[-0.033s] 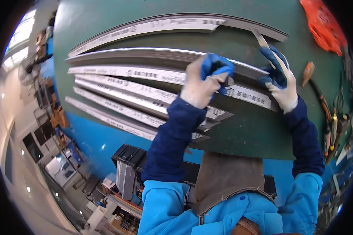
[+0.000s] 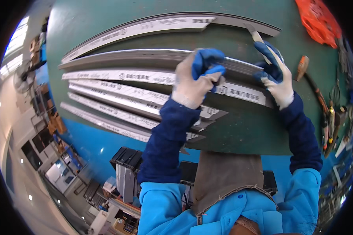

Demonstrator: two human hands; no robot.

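My left hand, in a white glove with blue-coated fingers, is closed over the long grey metal profile. Its fingers pinch a small dark piece that I cannot make out. My right hand, gloved alike, grips a flat-bladed scraper, its blade pointing away from me. The lower fingers of that hand are at the profile's right end. Just nearer to me, a white-labelled profile passes beneath my left hand, which hides part of it.
Several labelled profiles lie side by side at the near left of the green table. Two more profiles lie at the far side. An orange-red plastic bag, a hammer and other hand tools are on the right.
The whole view has shifted slightly, so the table and profiles appear a little farther left. My left hand has moved slightly left along the profile; my right hand still holds the scraper.
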